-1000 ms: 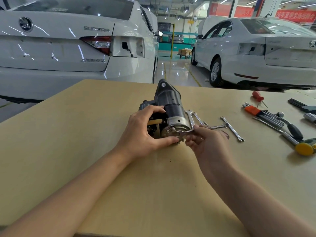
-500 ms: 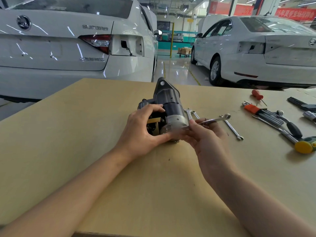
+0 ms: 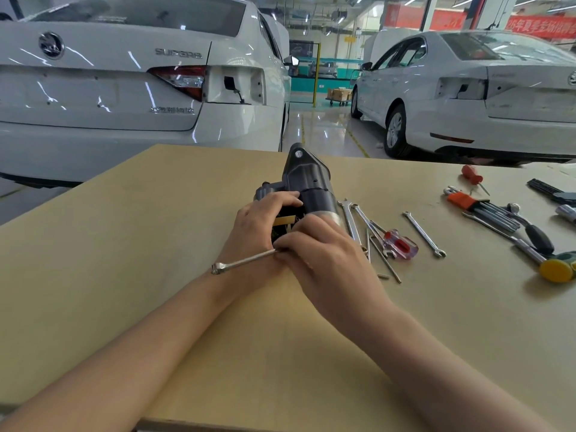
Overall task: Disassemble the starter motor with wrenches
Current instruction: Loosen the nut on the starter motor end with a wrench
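Observation:
A dark grey starter motor (image 3: pixel 307 185) lies on the tan table (image 3: pixel 124 260), its metal end toward me. My left hand (image 3: pixel 258 229) grips the motor's left side, fingers curled over the solenoid. My right hand (image 3: pixel 324 260) covers the motor's near end and pinches a slim silver wrench (image 3: pixel 243 261). The wrench's handle sticks out to the left over my left wrist. Its working end is hidden under my fingers.
Right of the motor lie loose wrenches (image 3: pixel 425 235), a red-handled screwdriver (image 3: pixel 400 244), thin long bolts (image 3: pixel 385 263), a hex key set with an orange holder (image 3: pixel 480 207), a yellow-headed mallet (image 3: pixel 558 269) and a small red screwdriver (image 3: pixel 470 174). Two white cars stand beyond the table's far edge.
The wrench handle swung from pointing right to pointing left over my left wrist. My right hand moved left over the motor's end. My left hand kept its hold.

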`<move>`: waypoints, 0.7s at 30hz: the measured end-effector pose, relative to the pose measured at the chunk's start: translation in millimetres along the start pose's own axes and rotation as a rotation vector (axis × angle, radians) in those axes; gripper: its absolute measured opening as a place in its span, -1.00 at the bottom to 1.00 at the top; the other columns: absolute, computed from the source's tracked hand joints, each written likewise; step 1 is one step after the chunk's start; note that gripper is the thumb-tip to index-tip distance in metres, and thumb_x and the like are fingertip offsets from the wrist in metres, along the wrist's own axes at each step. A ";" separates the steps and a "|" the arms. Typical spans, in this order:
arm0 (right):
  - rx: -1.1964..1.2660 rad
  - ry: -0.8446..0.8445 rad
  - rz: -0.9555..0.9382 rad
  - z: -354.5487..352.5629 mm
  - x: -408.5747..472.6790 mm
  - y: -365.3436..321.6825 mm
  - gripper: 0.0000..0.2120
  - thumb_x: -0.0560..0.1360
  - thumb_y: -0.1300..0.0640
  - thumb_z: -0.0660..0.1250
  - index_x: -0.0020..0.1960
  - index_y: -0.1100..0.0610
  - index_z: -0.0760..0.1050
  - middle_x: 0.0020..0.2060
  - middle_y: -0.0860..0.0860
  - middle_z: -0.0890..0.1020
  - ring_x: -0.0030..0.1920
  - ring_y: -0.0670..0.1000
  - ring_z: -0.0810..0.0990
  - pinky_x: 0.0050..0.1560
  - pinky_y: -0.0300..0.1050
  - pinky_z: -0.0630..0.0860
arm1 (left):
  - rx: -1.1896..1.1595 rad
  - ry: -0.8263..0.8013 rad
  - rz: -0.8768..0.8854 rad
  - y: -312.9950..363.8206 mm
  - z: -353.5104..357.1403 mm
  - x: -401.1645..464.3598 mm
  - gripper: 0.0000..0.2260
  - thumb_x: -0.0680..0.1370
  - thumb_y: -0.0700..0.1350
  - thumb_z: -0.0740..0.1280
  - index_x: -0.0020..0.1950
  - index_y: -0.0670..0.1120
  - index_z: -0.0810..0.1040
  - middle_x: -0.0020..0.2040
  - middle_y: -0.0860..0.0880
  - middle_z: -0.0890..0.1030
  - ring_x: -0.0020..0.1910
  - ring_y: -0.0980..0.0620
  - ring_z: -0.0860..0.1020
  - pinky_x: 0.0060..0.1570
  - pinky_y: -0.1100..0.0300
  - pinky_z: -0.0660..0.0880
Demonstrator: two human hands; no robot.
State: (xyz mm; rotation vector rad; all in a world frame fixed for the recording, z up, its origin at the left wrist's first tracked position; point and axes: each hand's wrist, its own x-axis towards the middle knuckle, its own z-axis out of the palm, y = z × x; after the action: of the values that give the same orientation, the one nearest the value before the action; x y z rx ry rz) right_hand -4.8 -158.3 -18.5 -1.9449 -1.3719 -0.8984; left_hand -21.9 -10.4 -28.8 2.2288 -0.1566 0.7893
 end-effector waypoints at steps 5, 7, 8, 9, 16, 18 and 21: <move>0.452 0.232 0.290 -14.2 -2.9 1.7 -0.87 0.48 0.27 0.37 -0.12 0.05 0.56 -0.22 -0.09 0.58 -0.19 -0.07 0.55 -0.13 -0.23 0.47 | -0.014 -0.009 -0.071 1.4 -0.2 -2.1 -0.35 0.22 0.24 0.44 0.27 0.07 0.46 0.29 0.15 0.52 0.30 -0.04 0.47 0.31 -0.11 0.40; 0.714 0.357 0.591 -19.8 -0.9 6.8 -0.85 0.52 0.25 0.34 -0.14 0.01 0.50 -0.32 -0.13 0.58 -0.31 -0.10 0.54 -0.23 -0.23 0.48 | 0.014 -0.018 -0.093 2.7 -0.2 -3.2 -0.32 0.21 0.30 0.49 0.26 0.14 0.44 0.30 0.22 0.49 0.31 0.00 0.43 0.31 -0.08 0.39; 0.838 0.383 0.736 -22.2 -0.3 10.2 -0.86 0.53 0.27 0.33 -0.14 0.06 0.51 -0.36 -0.09 0.57 -0.35 -0.10 0.53 -0.29 -0.25 0.48 | 0.018 -0.019 -0.097 3.3 -0.6 -3.4 -0.32 0.21 0.30 0.52 0.26 0.14 0.43 0.30 0.22 0.48 0.31 0.00 0.42 0.32 -0.08 0.39; 0.964 0.386 0.878 -23.9 -0.1 13.6 -0.88 0.54 0.30 0.31 -0.14 0.12 0.51 -0.38 -0.04 0.57 -0.39 -0.10 0.52 -0.34 -0.26 0.47 | 0.015 -0.017 -0.095 3.9 -1.2 -3.2 -0.31 0.21 0.28 0.54 0.26 0.12 0.44 0.30 0.21 0.49 0.31 0.00 0.43 0.32 -0.08 0.39; 1.361 0.386 1.212 -21.2 0.5 23.1 -0.92 0.54 0.36 0.25 -0.07 0.22 0.47 -0.36 0.08 0.57 -0.42 -0.05 0.56 -0.38 -0.25 0.51 | 0.000 -0.006 -0.090 9.0 -1.2 -2.6 -0.31 0.21 0.23 0.53 0.26 0.03 0.47 0.24 0.14 0.55 0.27 0.01 0.48 0.30 -0.07 0.40; 1.353 0.377 1.195 -20.2 -0.4 23.3 -0.92 0.54 0.37 0.26 -0.08 0.23 0.49 -0.35 0.08 0.59 -0.39 -0.02 0.58 -0.35 -0.23 0.53 | 0.002 -0.002 -0.084 8.7 -1.3 -2.8 -0.29 0.20 0.25 0.55 0.26 0.03 0.47 0.24 0.14 0.55 0.27 0.02 0.49 0.30 -0.08 0.40; 1.317 0.374 1.172 -19.3 -1.7 22.2 -0.89 0.52 0.37 0.28 -0.13 0.21 0.50 -0.35 0.09 0.59 -0.37 -0.02 0.59 -0.33 -0.22 0.55 | 0.008 0.002 -0.086 7.9 -0.4 -3.1 -0.28 0.20 0.32 0.55 0.25 0.06 0.46 0.24 0.16 0.54 0.27 0.02 0.47 0.30 -0.09 0.39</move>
State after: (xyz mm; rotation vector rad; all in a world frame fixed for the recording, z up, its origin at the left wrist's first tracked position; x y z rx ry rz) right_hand 12.3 -180.8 -10.1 -1.0348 -0.1952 0.2454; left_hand -27.3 -16.1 -25.5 2.2267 -0.0565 0.7466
